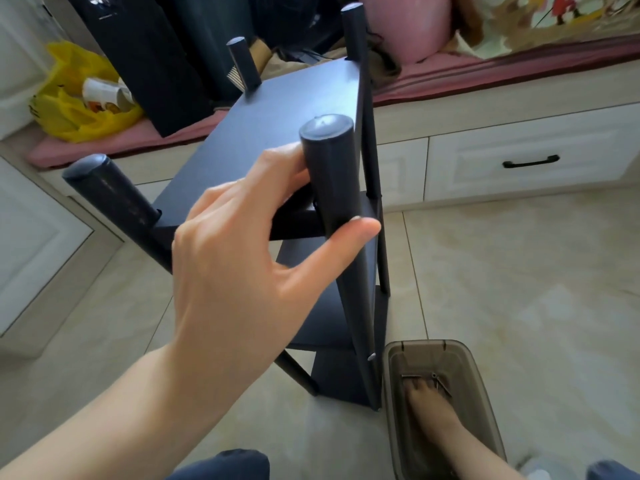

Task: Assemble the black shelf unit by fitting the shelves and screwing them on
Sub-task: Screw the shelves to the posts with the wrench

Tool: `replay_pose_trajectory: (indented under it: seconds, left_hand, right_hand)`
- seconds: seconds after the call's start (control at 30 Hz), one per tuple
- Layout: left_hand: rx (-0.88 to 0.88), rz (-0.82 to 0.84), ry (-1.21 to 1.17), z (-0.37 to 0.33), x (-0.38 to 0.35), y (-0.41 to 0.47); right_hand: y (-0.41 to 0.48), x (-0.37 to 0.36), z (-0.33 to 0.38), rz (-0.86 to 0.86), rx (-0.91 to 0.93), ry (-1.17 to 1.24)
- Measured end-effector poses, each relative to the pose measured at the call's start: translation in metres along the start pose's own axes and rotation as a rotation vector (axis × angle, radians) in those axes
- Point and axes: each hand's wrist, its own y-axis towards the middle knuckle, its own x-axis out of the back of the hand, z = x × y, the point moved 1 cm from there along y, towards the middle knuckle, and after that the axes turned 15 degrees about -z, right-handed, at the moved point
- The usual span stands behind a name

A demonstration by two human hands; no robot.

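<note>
We find the shelf unit (277, 129) upright on the floor (502, 289), shelves (322, 323) fitted, the left hand (235, 265) gripping its near right post (329, 174), right hand unseen; next, we judge, tightening remaining screws.

L hand (239, 258): fingertips hidden behind near post (332, 188), forearm cut off at bottom-left edge. R hand (429, 407) sits dim inside tinted bin (450, 342), can't tell its grip. Small metal bits (438, 381) by it too small to ID. Bin's near end cut off at bottom edge.
</note>
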Motion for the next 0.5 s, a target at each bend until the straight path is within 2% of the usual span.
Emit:
replay_pose_trajectory:
  seconds: [0.3, 0.5]
  left_hand:
    - [0.024, 0.007, -0.004, 0.000, -0.001, 0.001]
    - [0.027, -0.006, 0.045, -0.004, 0.004, 0.003]
  right_hand:
    - [-0.008, 0.018, 0.000, -0.077, -0.071, 0.144]
    - [-0.009, 0.058, -0.007, -0.306, -0.392, 0.410]
